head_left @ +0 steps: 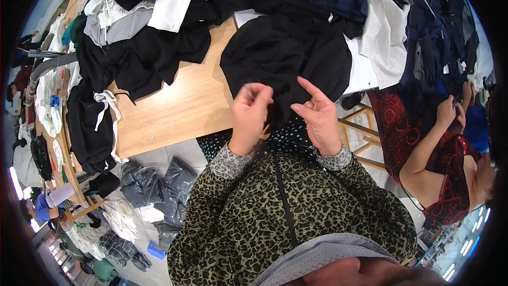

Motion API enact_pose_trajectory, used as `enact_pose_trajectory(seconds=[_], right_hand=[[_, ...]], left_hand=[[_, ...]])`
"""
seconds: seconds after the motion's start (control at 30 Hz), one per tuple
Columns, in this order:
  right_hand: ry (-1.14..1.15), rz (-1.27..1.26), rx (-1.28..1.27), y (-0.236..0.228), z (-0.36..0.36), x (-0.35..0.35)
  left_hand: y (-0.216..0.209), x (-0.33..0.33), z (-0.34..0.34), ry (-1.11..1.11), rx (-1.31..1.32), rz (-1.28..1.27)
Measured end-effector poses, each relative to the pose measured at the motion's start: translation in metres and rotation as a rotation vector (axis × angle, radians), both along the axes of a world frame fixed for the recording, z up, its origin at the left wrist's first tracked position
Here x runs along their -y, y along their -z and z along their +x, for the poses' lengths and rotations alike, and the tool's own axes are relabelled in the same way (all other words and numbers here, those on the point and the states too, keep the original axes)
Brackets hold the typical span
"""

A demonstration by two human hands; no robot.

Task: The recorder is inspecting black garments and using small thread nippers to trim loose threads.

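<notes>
A black garment (283, 47) lies bunched at the near edge of the table, its lower part hanging toward my lap. Over its near left side I hold my left hand (248, 119), slightly blurred, with the fingers curled and pinched together; whatever is between them is too small to make out. To the right, my right hand (320, 122) is raised over the cloth, its index finger and thumb stretched apart and the other fingers bent. Nothing shows in that hand.
Black garments (143, 58), a white cloth piece (174, 5) and a light grey cloth piece (386, 42) lie on the wooden table (174, 106). Bagged dark garments (159, 182) are on the floor at left. Another person (439, 153) works at right, beside a wooden stool (365, 137).
</notes>
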State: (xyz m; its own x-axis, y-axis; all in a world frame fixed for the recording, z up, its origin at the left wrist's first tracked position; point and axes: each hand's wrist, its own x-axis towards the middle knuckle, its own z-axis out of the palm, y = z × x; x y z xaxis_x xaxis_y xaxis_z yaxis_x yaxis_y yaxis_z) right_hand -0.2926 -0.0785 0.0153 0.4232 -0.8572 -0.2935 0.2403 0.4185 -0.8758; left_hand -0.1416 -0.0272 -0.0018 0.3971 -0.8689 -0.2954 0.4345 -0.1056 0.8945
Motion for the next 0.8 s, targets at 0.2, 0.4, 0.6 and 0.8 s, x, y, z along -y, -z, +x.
enact_pose_trajectory(seconds=[0.2,0.4,0.6,0.8], right_hand=[[0.076,0.085,0.064,-0.001,0.004,0.000],[0.087,0.019,0.076,0.007,0.001,-0.004],[0.118,-0.040,0.104,0.006,0.007,-0.008],[0.107,0.080,0.155,0.008,0.009,-0.010]], left_hand=[[0.000,-0.006,-0.004,0.098,0.503,-0.190],[-0.001,0.003,0.009,-0.229,0.039,-0.060],[0.009,-0.019,0.007,0.048,0.606,-0.194],[0.023,-0.023,0.004,0.103,1.051,-0.344]])
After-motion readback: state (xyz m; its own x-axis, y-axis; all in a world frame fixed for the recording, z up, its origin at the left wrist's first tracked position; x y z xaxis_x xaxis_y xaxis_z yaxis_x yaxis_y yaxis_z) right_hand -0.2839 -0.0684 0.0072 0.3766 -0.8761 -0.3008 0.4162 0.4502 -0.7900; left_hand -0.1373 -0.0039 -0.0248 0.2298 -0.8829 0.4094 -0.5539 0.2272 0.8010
